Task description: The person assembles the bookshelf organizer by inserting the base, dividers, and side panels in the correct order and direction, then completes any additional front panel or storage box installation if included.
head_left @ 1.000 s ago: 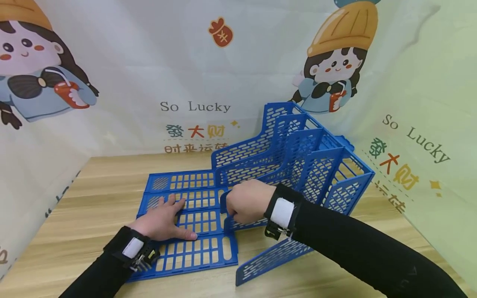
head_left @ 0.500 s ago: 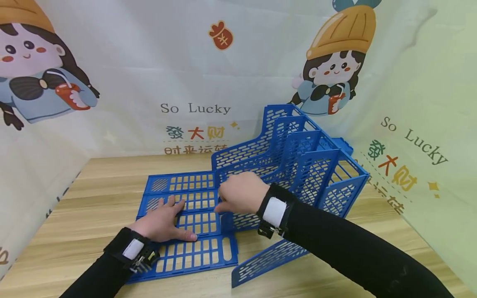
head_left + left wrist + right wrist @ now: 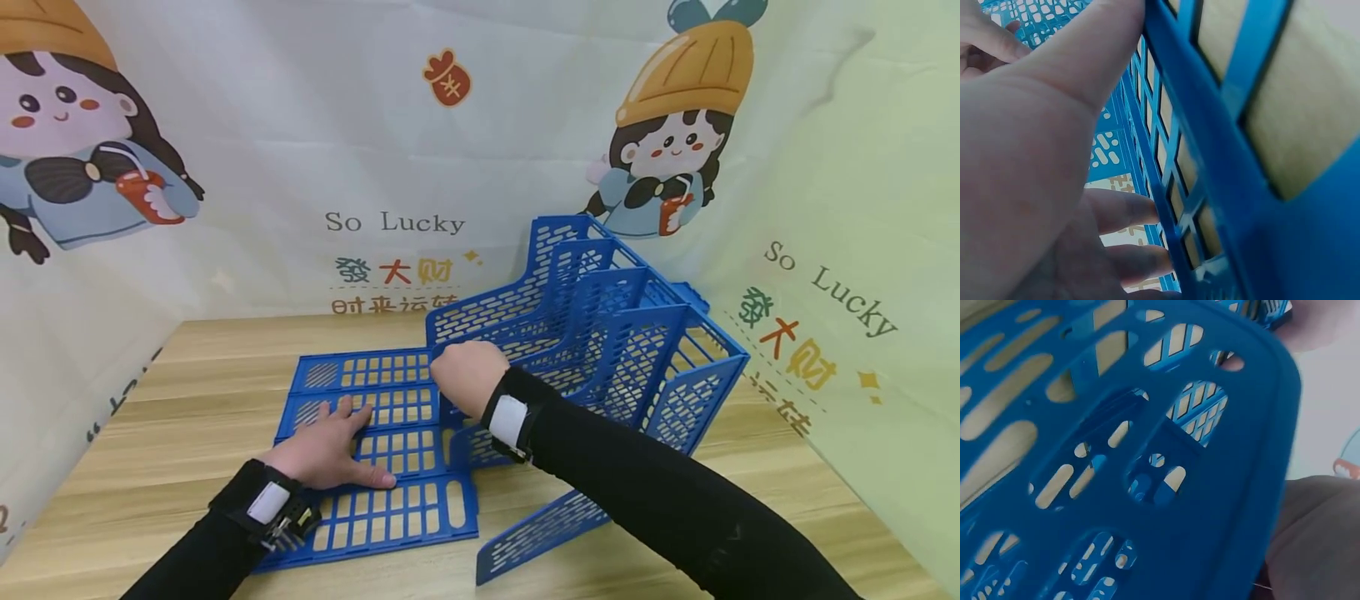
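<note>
A blue plastic file rack (image 3: 645,292), with several perforated upright dividers, stands at the right of the table in the head view. Joined to its left is a flat lattice section (image 3: 386,367) of several blue strips. On those strips rests my left hand (image 3: 326,450), fingers spread; the left wrist view shows its thumb and fingertips against the lattice. My right hand (image 3: 471,379), fingers curled, grips the low front end of a divider (image 3: 450,414). Its fingertips are hidden in the head view. A perforated blue panel (image 3: 1229,456) fills much of the right wrist view.
One end panel (image 3: 536,533) splays outward at the front, angled away from the other dividers. The wood-look table (image 3: 187,392) meets a printed cloth (image 3: 285,167) hanging behind and at the sides. My right forearm (image 3: 645,483) crosses over the rack's front.
My right hand has moved left and away from me along the dividers' front ends. The splayed panel has shifted slightly. My left hand stays on the lattice strips.
</note>
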`<state>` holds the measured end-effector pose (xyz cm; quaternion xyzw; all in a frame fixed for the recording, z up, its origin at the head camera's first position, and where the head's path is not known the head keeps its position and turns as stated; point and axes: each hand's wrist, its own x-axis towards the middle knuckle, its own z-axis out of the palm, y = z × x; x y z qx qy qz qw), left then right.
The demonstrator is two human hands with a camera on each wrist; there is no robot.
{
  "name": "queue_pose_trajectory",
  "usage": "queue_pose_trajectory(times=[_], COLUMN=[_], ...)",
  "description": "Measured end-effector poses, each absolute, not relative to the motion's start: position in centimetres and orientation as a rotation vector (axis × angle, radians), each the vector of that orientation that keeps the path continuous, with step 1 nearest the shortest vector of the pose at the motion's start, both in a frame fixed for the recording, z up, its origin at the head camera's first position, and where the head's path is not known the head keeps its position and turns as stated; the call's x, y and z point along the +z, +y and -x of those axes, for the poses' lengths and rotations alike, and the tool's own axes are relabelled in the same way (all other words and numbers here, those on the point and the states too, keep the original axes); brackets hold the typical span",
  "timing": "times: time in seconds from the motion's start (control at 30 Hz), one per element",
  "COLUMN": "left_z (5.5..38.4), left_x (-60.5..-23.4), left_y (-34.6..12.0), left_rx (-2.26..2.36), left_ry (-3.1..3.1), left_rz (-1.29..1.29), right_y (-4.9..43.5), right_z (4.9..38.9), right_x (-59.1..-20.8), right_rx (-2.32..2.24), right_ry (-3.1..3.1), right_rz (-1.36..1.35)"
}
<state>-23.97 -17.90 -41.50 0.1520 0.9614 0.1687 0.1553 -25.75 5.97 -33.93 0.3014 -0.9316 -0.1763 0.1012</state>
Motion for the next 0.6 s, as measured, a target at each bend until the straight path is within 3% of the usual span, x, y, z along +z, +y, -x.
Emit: queue_pose_trajectory(times=[0.37, 0.6], left_z=[23.7, 23.6], left_x=[-41.4, -41.4], left_y=[-18.1, -17.9], left_rx=[0.483, 0.496], left_ry=[2.753, 2.746], left_rz=[-0.419, -0.431], right_y=[5.8, 8.8], right_z=[26.2, 19.0], right_x=[-33.0, -28.8], right_rx=[-0.46, -0.057], right_ry=[-2.823, -2.952], right_rz=[-0.997, -1.304])
